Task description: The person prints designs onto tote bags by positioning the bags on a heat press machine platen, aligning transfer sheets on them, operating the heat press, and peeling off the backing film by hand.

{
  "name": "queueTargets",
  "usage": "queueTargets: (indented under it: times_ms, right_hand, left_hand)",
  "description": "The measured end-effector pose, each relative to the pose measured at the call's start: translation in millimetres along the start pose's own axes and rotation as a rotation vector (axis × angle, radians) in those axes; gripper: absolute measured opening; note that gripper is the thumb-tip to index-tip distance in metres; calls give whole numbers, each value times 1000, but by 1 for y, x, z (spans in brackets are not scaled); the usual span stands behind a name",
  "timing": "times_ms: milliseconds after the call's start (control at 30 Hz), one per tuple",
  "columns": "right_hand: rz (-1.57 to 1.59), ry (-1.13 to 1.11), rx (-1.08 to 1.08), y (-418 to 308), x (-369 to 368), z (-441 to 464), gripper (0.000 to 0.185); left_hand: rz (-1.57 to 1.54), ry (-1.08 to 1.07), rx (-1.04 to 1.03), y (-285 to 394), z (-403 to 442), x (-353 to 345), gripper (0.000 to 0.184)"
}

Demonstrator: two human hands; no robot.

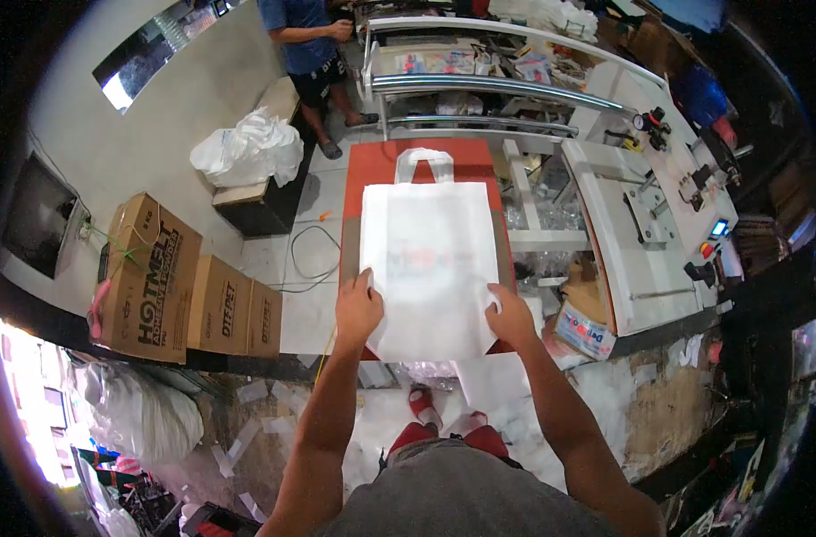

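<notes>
A white bag (pixel 430 268) with a looped handle at its far end lies flat on a red board (pixel 372 166) in the middle of the view. Faint reddish marks show through its centre. My left hand (pixel 359 309) grips the bag's left edge near the lower corner. On the opposite side, my right hand (pixel 510 315) pinches the right edge at about the same height. The near end of the bag reaches the board's front edge.
Cardboard boxes (pixel 162 277) stand at the left, with white bags (pixel 251 150) piled behind them. A machine with metal rollers (pixel 506 89) and a white panel (pixel 627 224) occupies the back and right. Another person (pixel 305 54) stands at the back left.
</notes>
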State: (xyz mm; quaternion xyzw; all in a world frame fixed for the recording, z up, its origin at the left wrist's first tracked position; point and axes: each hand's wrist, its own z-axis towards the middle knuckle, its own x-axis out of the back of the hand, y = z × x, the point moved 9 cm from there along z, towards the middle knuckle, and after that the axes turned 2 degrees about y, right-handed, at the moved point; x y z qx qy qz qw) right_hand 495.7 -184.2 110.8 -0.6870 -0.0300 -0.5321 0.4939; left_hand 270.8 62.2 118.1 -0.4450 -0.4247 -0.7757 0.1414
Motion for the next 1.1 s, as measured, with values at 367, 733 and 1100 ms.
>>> queueTargets:
  times_ms: [367, 733, 1100]
  right_hand:
    - [-133, 197, 225, -10, -2, -5, 36]
    - [-438, 153, 300, -26, -26, -10, 54]
    - [-1, 456, -54, 143, 56, -69, 31]
  left_hand:
    - [-45, 24, 35, -16, 2, -3, 43]
    - [-47, 205, -131, 1, -19, 10, 39]
    - [-333, 284, 169, -80, -57, 8, 34]
